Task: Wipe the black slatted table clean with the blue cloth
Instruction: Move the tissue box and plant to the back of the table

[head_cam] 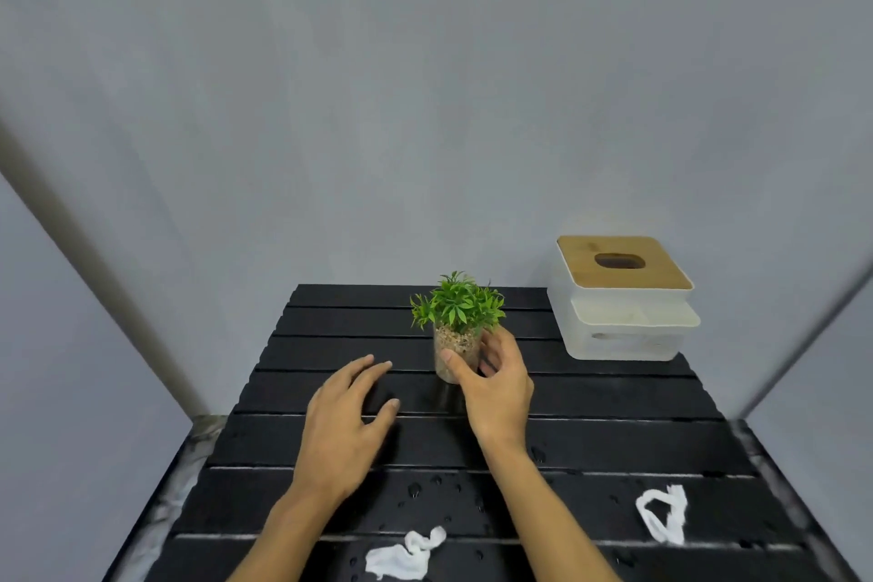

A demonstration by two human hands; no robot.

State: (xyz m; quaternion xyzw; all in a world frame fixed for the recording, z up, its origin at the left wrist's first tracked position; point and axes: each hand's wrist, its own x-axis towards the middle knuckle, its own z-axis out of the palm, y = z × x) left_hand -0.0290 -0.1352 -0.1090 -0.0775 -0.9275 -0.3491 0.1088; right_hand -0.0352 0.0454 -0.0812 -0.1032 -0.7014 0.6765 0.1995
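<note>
The black slatted table [614, 444] fills the lower half of the view, with water drops [415, 489] scattered over its near slats. My right hand [496, 385] is shut around a small clear pot of gravel holding a green plant [456, 312], near the table's middle. My left hand [347, 418] hovers just left of it, fingers spread, holding nothing. No blue cloth is in view.
A white tissue box with a wooden lid [623, 298] stands at the back right corner. Two crumpled white tissues lie on the near slats, one at the front centre [406, 555], one at the right [663, 513]. Grey walls close in behind and beside.
</note>
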